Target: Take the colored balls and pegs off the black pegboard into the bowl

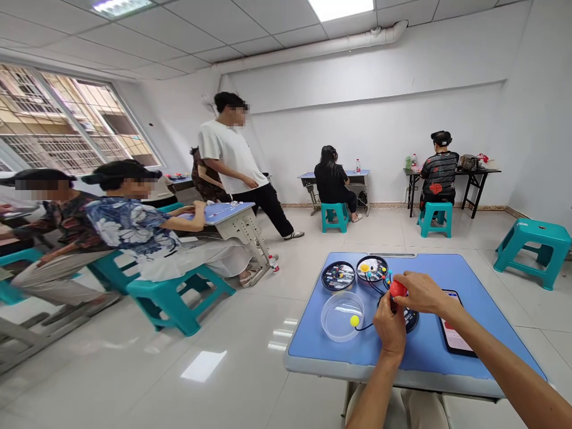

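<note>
Over the blue desk (429, 351), my left hand (389, 326) has its fingers closed on the base of a model with black stems. My right hand (419, 292) pinches a red ball (397, 289) at the model's centre, just above the left fingertips. One stem reaches left to a yellow ball (354, 321) over a clear round dish (333, 326). Another yellow ball (365, 268) and small blue and red beads are at the upper stems. Behind stand two round black-rimmed containers (338, 276); a third dark disc (410, 320) is partly hidden under my hands.
A phone (456, 333) lies right of my hands, partly behind my right forearm. Several people sit at other desks on teal stools (181, 298), and one person (235, 158) walks between desks. A spare stool (534, 247) stands at the right.
</note>
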